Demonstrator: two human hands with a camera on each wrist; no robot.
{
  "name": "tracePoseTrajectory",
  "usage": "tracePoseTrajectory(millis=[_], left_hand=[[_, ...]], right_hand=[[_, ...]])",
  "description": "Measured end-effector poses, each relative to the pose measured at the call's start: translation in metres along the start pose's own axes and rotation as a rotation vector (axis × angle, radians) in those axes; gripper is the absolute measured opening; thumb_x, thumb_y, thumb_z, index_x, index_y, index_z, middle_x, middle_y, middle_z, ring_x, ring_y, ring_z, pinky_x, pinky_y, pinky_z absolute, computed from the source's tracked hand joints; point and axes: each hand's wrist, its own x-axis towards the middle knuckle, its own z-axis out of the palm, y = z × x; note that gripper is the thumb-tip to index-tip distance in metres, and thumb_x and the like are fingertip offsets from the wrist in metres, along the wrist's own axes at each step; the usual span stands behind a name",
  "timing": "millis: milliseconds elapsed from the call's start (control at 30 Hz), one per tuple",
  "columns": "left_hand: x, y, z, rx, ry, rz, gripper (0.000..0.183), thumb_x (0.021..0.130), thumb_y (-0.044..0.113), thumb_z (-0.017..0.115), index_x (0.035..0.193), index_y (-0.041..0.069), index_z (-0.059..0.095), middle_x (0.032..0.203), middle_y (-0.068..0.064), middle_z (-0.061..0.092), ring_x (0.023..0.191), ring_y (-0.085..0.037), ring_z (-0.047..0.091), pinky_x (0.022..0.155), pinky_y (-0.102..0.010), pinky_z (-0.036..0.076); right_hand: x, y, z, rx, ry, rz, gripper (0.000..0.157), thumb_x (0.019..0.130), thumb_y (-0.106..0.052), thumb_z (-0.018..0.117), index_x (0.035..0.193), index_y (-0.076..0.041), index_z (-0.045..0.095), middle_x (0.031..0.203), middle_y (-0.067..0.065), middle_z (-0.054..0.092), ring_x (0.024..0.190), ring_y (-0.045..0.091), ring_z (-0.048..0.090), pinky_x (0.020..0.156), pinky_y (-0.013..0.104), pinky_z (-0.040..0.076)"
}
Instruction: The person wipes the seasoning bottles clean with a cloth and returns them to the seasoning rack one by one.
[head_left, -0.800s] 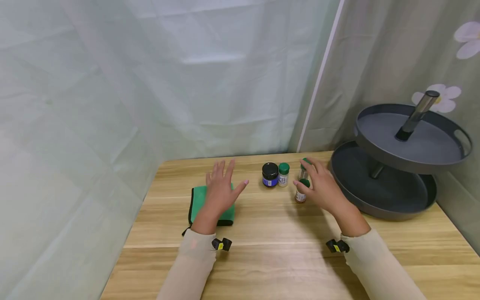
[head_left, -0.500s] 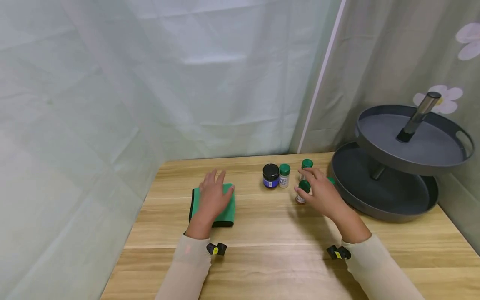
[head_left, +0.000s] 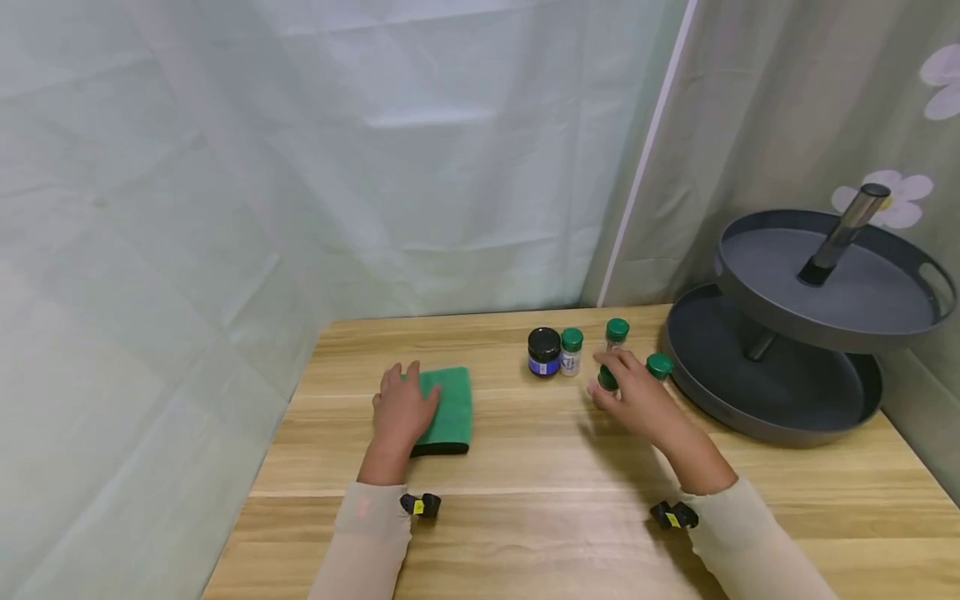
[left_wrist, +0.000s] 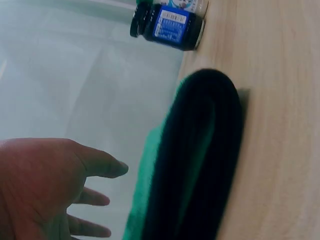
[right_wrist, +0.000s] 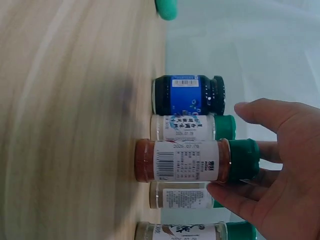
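Observation:
My left hand [head_left: 401, 408] is over the left part of a folded green cloth [head_left: 452, 408] with black edging. In the left wrist view its thumb and fingers extend freely above the cloth's thick fold. At the right, my right hand [head_left: 637, 396] reaches around the top of a spice jar [right_wrist: 192, 160] with red-brown contents and a green cap. The jar stands upright. In the right wrist view the thumb is apart from the cap on one side, and the fingers are on the other side, partly behind the jar.
Near the back stand a black-lidded jar [head_left: 543, 352] with a blue label and a green-capped spice jar [head_left: 571, 352]. Two more spice jars, one behind [head_left: 617, 330] and one to the right [head_left: 659, 367], flank my right hand. A grey two-tier round tray [head_left: 780, 417] stands at the right.
My left hand has moved left and down toward the cloth. My right hand has lowered around the red-brown spice jar, and the jar to its right has come into view.

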Motion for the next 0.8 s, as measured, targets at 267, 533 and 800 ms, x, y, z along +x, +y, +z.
tracePoseTrajectory(millis=[267,533,800], left_hand=[[-0.001,-0.018,0.009,-0.017,-0.017,-0.107,0.066,0.102,0.033,0.054,0.154,-0.001,0.032,0.156,-0.034,0.027,0.139,-0.056,0.035,0.104,-0.071,0.038],[-0.003,-0.026,0.005,-0.041,-0.015,-0.158,0.068,0.100,0.029,0.053,0.155,-0.002,0.028,0.148,-0.038,0.034,0.128,-0.058,0.043,0.097,-0.070,0.045],[0.000,-0.038,-0.002,-0.072,-0.045,-0.198,0.074,0.095,0.028,0.054,0.155,-0.004,0.024,0.136,-0.042,0.045,0.111,-0.055,0.057,0.088,-0.065,0.051]], right_hand=[[-0.002,0.003,0.009,0.038,-0.004,0.057,0.066,0.098,-0.020,0.066,0.154,-0.002,0.035,0.146,0.028,0.043,0.123,0.047,0.057,0.096,0.060,0.051],[-0.002,0.006,0.016,0.041,0.028,0.094,0.070,0.094,-0.013,0.071,0.153,0.000,0.035,0.138,0.030,0.050,0.117,0.045,0.060,0.094,0.057,0.052],[-0.002,0.009,0.018,0.081,0.025,0.105,0.077,0.092,-0.008,0.073,0.154,0.002,0.030,0.145,0.034,0.048,0.130,0.049,0.052,0.101,0.061,0.048]])
